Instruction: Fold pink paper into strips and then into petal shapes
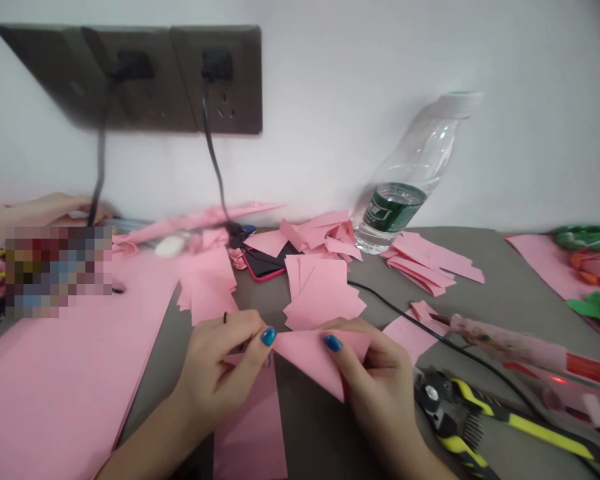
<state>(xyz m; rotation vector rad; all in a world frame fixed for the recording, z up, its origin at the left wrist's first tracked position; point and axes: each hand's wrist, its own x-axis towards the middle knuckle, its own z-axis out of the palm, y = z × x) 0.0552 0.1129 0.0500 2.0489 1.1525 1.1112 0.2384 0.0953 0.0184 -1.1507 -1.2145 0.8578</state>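
Observation:
A pink sheet of paper [307,357], folded into a triangle, is held up between my two hands over the grey table. My left hand [233,367] pinches its left corner between thumb and finger. My right hand [375,367] grips the right side, thumb on the front face and fingers behind. Below my left hand lies a pink paper strip [250,427], partly covered by it. Just beyond my hands rests a stack of cut pink paper squares [323,287], and another pink stack [210,287] lies to its left.
A tilted water bottle [393,207] leans on the wall. Wire strippers [460,407] and a hot glue gun [535,347] with its black cord lie at right. Large pink sheets [70,393] cover the left; another person's hand [45,213] is at far left. A phone [265,263] lies under scraps.

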